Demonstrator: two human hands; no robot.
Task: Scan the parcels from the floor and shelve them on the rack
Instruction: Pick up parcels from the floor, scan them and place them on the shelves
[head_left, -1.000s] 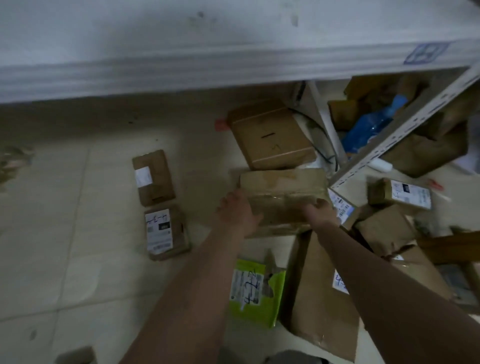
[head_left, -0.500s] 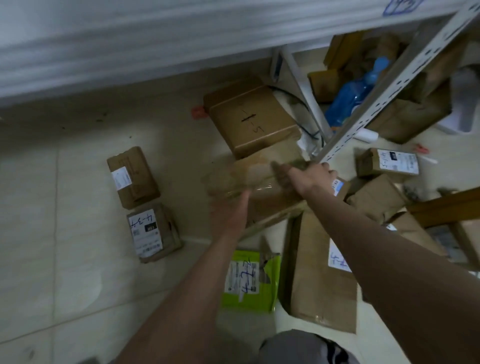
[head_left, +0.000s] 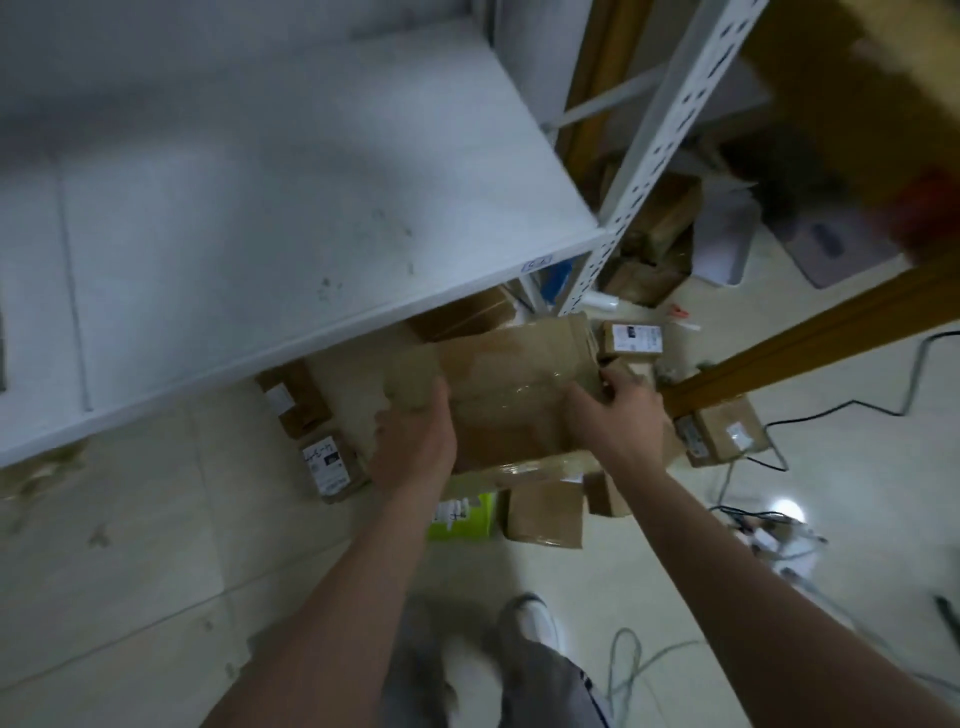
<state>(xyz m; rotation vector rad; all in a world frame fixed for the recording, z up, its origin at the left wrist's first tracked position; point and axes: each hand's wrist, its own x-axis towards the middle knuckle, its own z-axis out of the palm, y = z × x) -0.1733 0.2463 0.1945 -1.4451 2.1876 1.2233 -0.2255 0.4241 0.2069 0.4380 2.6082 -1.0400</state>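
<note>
Gripping the taped parcel (head_left: 511, 387) at each end, both hands (head_left: 415, 447) hold its long axis sideways

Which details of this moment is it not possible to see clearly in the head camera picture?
- Shipping label of the held cardboard parcel: none shows on the visible face; the left hand and right hand cover its sides.
- Writing on the small labelled parcel: too small and blurred.
- Parcels under the rack shelf: mostly hidden by the shelf.
- Green parcel: partly covered by the held parcel.
</note>
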